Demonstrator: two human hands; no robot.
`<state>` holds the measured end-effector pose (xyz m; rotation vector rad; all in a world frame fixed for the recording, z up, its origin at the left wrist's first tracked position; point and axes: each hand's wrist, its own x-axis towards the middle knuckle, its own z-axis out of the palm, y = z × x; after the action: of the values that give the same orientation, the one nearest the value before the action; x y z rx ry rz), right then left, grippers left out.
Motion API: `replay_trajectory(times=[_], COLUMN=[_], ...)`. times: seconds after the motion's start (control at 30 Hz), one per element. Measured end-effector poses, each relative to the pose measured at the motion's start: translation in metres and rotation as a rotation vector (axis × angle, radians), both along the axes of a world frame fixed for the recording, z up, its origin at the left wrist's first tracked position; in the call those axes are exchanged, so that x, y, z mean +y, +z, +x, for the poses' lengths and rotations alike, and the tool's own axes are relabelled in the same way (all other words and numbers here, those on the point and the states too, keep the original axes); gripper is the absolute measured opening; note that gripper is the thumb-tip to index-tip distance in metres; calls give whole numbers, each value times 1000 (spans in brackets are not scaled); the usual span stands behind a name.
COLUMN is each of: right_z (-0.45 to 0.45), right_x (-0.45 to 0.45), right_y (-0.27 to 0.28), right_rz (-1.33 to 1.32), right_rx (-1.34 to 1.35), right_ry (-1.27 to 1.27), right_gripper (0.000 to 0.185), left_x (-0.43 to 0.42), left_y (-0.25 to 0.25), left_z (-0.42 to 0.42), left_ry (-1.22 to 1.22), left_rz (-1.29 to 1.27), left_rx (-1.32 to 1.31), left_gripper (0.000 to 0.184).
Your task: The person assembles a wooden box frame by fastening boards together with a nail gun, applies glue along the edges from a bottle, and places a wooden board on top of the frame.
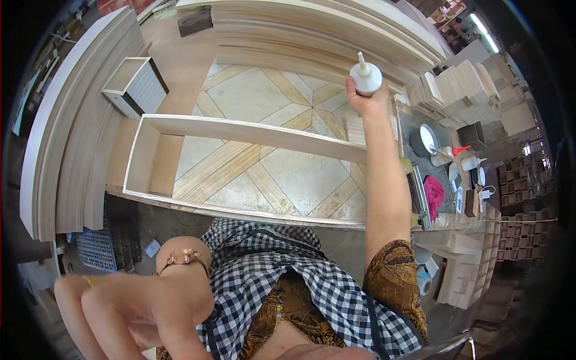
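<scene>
My right hand (366,99) is closed round a white squeeze bottle (366,79) with a pointed nozzle, held above the back right of the table. Close to the camera at lower left is my left hand (129,309), its fingers curled; whatever they hold, if anything, is hidden. A long, open wooden frame (252,133) lies between my body and the bottle. White lines run along its upper edges, and my right forearm covers its right end.
Tall stacks of boards stand at the left (72,132) and back (300,42). A small box (137,90) sits behind the frame. On the right are a bowl of white liquid (425,139), a red-tipped bottle (447,154) and a pink cloth (433,197).
</scene>
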<state>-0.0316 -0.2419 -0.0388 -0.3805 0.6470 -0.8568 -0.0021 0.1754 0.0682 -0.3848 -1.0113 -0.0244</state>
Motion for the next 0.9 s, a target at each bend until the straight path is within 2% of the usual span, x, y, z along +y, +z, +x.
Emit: replay_trajectory(times=[0.17, 0.27, 0.3, 0.53, 0.6, 0.67, 0.77, 0.9], right_z=[34, 48, 51, 58, 59, 60, 49, 40], right_x=[-17, -15, -20, -59, -102, -116, -76, -19], right_y=[-22, -27, -34, -63, -107, -113, -92, -46], right_rz=[134, 352, 383, 383, 230, 225, 145, 228], right_rx=[-53, -106, -99, -266, -376, -347, -241, -182], right_ry=[108, 92, 93, 12, 13, 37, 85, -71], right_gripper=[37, 35, 33, 30, 45, 57, 50, 39], left_x=[-20, -15, -18, -35, -33, -26, -16, -7], left_y=[12, 6, 5, 11, 13, 14, 15, 17], left_z=[-10, -15, -18, -13, -13, -14, -16, -19], left_ry=[-22, 75, 36, -82, -87, -68, -25, 14], left_rz=[-43, -116, -111, -63, -73, -74, -69, -58], left_rx=[-110, -67, -24, -139, -156, -171, -192, -212], left_gripper=[15, 22, 21, 19, 16, 16, 14, 13])
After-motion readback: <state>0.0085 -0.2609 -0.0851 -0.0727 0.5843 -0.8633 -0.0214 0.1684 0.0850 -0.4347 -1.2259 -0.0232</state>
